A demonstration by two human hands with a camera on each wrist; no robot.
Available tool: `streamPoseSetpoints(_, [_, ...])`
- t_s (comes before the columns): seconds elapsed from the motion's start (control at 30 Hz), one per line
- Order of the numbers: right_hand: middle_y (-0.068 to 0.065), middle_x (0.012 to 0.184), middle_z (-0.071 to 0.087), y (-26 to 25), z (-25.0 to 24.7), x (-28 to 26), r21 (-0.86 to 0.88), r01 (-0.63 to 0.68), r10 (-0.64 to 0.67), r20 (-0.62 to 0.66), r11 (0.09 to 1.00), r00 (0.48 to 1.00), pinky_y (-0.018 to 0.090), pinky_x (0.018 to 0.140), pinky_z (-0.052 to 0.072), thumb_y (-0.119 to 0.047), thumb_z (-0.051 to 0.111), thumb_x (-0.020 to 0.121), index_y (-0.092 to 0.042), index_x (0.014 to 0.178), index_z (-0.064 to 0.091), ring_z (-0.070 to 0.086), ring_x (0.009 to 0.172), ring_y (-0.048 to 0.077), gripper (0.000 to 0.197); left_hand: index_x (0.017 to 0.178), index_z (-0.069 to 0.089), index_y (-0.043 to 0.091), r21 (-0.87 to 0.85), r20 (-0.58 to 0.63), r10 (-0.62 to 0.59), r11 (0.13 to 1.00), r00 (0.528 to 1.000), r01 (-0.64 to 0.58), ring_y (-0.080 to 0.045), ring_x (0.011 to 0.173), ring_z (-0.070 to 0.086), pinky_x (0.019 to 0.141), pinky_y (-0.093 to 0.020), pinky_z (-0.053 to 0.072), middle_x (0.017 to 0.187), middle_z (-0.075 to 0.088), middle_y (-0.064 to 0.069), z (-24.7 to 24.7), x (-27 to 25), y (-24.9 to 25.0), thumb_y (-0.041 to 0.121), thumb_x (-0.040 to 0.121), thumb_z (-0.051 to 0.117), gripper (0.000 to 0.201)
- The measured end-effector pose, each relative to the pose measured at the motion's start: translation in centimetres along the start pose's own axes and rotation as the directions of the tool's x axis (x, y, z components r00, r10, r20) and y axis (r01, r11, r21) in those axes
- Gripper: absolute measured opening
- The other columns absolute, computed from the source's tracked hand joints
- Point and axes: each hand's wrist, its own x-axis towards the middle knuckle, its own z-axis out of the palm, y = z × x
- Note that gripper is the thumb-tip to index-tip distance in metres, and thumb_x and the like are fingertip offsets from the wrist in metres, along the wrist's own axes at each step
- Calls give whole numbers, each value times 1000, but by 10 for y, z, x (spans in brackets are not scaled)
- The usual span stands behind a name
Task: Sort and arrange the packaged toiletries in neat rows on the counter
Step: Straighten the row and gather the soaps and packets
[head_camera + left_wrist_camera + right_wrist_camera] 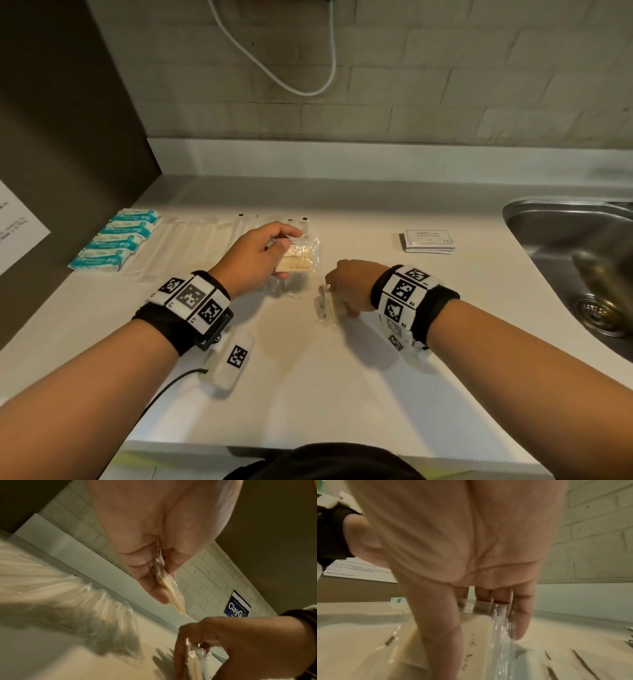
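Apparently both hands pinching clear packets, left hand raised, right hand low on counter

Reaching both forearms toward twelve o'clock. Pinching with left hand, thumb against fingers. Gripping with right hand, fingers pointing down.

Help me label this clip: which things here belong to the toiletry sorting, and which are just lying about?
Part of the job:
- clear-wrapped packet held in the left hand
- clear-wrapped packet held in the right hand
- teal sachets in a row
- clear long packets in a row
- white sachet stack
- counter

Just there:
- sink
- white cable
- paper notice
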Motion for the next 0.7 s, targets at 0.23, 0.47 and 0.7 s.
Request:
streamPoseSetpoints(0.23, [-1,96,62,0,-4,-15,220,10,24,-153,975,988,28,69,42,-13,75,74,-21,106,59,57,92,21,36,114,67,33,-51,-1,-117,992,993,117,-19,68,55,74,-42,61,100,51,-9,-2,-23,-15,19,101,47,28])
streamPoseSetpoints(0.47, [3,100,66,-25,-14,-20,448,112,18,-276,887,961,29,68,43,-18,82,70,-16,101,53,59,85,21,42,116,66,19,-165,90,-191,965,978,204,-21,68,70,76,-58,57,110,64,-5,8,-43,-12,12,103,41,30])
streamPoseSetpoints(0.7, [5,101,61,-40,2,-18,430,78,37,-254,899,966,24,63,38,-16,81,70,-13,103,55,54,83,20,42,111,69,20,-195,221,-208,948,953,252,-25,95,70,86,-49,57,105,72,-6,9,-53,-13,42,94,55,31])
